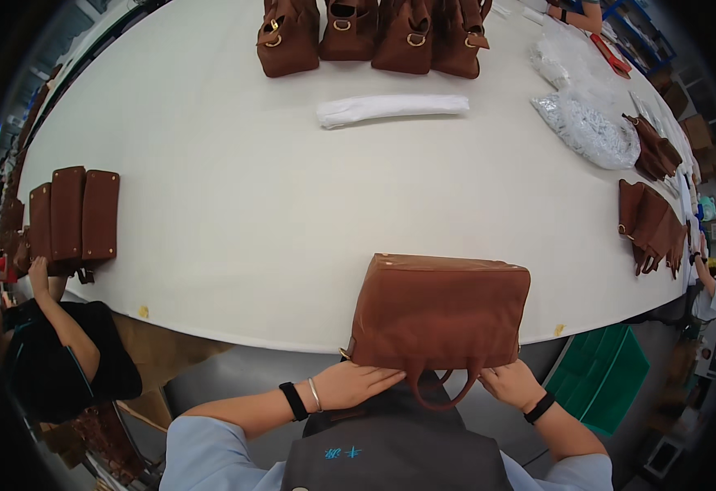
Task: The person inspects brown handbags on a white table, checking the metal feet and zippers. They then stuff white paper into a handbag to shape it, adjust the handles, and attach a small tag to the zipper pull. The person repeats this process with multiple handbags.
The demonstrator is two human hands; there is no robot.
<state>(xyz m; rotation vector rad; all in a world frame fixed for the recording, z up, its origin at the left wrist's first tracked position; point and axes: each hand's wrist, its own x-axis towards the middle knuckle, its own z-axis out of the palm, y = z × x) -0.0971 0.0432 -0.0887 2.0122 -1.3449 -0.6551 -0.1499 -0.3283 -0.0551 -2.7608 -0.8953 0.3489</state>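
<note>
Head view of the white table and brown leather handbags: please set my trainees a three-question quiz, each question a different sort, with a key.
1. Multiple choice: what lies just in front of the row of upright brown leather handbags at the far side of the white table? A) a green plastic crate; B) a long white roll; C) a red tool.
2. True or false: the brown leather handbag between the left hand and the right hand has its handles toward the person.
3. Fill in: the silver metal bangle is worn on the person's ____ arm.

Key: 1. B; 2. True; 3. left.
</note>
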